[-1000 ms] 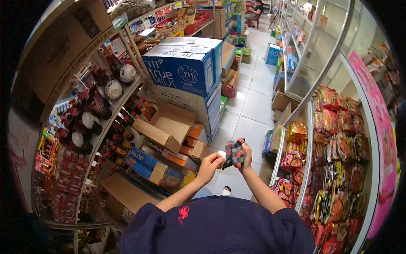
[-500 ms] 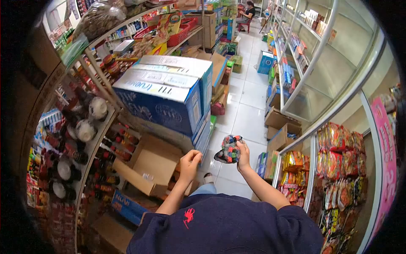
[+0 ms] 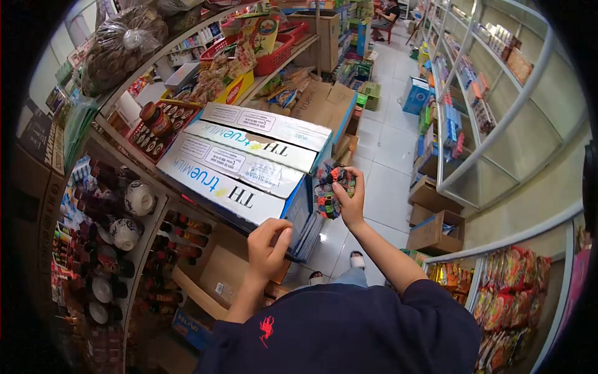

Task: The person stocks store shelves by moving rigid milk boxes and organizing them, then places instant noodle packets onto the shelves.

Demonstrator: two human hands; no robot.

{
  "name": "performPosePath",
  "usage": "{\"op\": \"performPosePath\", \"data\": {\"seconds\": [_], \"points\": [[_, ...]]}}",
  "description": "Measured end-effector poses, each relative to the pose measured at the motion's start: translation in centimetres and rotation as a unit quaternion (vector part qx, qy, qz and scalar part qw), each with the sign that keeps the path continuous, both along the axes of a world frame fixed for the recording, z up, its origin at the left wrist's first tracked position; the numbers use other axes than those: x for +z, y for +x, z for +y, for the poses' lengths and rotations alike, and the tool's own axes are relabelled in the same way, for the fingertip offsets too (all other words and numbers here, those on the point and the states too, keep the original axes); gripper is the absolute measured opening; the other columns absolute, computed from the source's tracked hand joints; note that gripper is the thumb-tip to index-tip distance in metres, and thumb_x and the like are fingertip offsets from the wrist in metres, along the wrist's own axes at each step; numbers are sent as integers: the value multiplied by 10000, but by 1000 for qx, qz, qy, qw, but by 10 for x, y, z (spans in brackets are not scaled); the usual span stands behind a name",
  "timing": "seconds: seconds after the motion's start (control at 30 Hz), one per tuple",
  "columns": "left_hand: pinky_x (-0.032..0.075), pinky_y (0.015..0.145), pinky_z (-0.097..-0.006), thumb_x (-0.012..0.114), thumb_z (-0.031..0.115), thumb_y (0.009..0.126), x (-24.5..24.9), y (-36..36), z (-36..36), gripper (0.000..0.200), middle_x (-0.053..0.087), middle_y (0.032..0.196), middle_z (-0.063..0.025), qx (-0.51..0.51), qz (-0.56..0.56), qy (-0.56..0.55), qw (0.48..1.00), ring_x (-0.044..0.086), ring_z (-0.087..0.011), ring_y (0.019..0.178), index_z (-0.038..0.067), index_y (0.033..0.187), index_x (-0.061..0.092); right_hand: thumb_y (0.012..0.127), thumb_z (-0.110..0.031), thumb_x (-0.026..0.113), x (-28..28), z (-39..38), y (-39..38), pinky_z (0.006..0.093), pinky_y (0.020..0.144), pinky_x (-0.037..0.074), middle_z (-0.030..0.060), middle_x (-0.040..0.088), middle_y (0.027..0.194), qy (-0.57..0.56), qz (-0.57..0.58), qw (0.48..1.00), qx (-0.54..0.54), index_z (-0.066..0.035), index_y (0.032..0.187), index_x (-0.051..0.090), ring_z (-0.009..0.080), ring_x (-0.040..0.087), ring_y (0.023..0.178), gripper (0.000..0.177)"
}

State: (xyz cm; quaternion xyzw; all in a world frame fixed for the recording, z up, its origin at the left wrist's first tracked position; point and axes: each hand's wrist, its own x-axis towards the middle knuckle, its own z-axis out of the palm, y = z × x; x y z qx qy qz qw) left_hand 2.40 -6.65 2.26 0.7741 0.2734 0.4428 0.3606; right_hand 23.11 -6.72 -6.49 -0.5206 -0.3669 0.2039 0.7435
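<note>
In my right hand (image 3: 354, 204) is a bunched checked cloth (image 3: 325, 187) in red, green, grey and black, gripped between thumb and fingers. It hangs beside the end of the stacked milk cartons (image 3: 243, 159), overlapping their corner in this view. My left hand (image 3: 265, 249) is closed, its fingers curled in with the thumb against them and nothing showing between. It is over the near corner of the same blue and white cartons.
A tiled aisle (image 3: 374, 187) runs ahead, with glass-fronted shelves (image 3: 492, 81) on its right. Noodle packets (image 3: 511, 280) fill the near right shelf. At lower left stands an open cardboard box (image 3: 227, 274) near bowls (image 3: 138, 198) and bottles. A seated person (image 3: 387, 15) is far ahead.
The view has shifted forward, with the milk cartons now nearer. My right hand has brought the cloth up beside them; the cloth's shape has changed. My left hand stays closed.
</note>
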Motion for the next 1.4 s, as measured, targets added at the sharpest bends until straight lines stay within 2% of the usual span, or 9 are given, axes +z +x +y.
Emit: {"op": "performPosePath", "data": {"seconds": [0.1, 0.23, 0.47, 0.67, 0.87, 1.07, 1.17, 1.27, 1.4], "points": [[372, 486, -248, 569, 54, 749, 13, 6, 4, 71, 557, 677, -69, 54, 7, -12, 998, 479, -145, 523, 1, 795, 582, 661, -110, 669, 3, 26, 11, 306, 800, 379, 92, 459, 929, 71, -161, 984, -10, -58, 993, 461, 223, 482, 865, 395], [408, 576, -285, 556, 60, 748, 21, 30, 17, 97, 569, 743, -102, 115, 31, 28, 993, 532, -211, 653, -4, 817, 582, 647, -160, 690, -6, 40, 19, 374, 747, 397, 161, 457, 943, 117, -285, 951, 39, -78, 981, 471, 325, 473, 851, 408], [398, 756, -344, 539, 101, 775, 22, 88, 50, 145, 575, 844, -125, 198, 114, 22, 973, 519, -273, 836, 8, 879, 579, 627, -196, 699, -90, 44, 50, 420, 750, 395, 184, 451, 1016, 49, -418, 900, 112, -100, 1018, 462, 358, 465, 906, 468], [317, 882, -374, 518, 182, 790, 3, 111, 74, 212, 581, 908, -126, 240, 175, -14, 955, 498, -277, 930, 26, 913, 591, 574, -165, 711, -75, 54, 63, 420, 744, 396, 170, 467, 992, 42, -410, 890, 195, -98, 952, 504, 357, 472, 889, 436], [261, 958, -388, 527, 208, 783, -4, 115, 81, 236, 552, 1050, -100, 294, 264, 90, 914, 447, -250, 1058, 48, 942, 598, 588, -192, 723, -10, 75, 53, 399, 696, 391, 134, 454, 942, 222, -352, 903, 109, -124, 951, 488, 314, 469, 822, 437], [226, 998, -411, 532, 229, 787, -6, 113, 80, 270, 524, 1117, -94, 277, 299, 71, 910, 416, -250, 1118, 52, 985, 581, 578, -239, 741, -134, 71, 57, 430, 744, 381, 130, 427, 982, 171, -407, 880, 176, -142, 978, 460, 333, 451, 879, 498], [236, 992, -401, 532, 229, 787, -7, 114, 78, 269, 528, 1111, -95, 276, 304, 81, 908, 426, -253, 1105, 50, 982, 580, 577, -193, 722, -148, 61, 72, 427, 767, 376, 121, 456, 977, 107, -451, 851, 245, -132, 952, 488, 329, 454, 896, 446], [246, 984, -390, 537, 232, 783, -4, 115, 80, 267, 533, 1102, -90, 273, 309, 93, 906, 434, -251, 1093, 52, 975, 580, 596, -166, 710, -116, 67, 69, 405, 765, 377, 112, 478, 958, 97, -462, 848, 242, -131, 921, 502, 308, 461, 880, 388], [258, 973, -389, 544, 237, 778, -5, 117, 79, 261, 537, 1090, -79, 277, 313, 97, 903, 442, -253, 1075, 50, 957, 579, 608, -174, 712, -23, 77, 62, 388, 721, 379, 97, 477, 953, 211, -391, 880, 167, -134, 920, 494, 295, 468, 840, 383]]}}
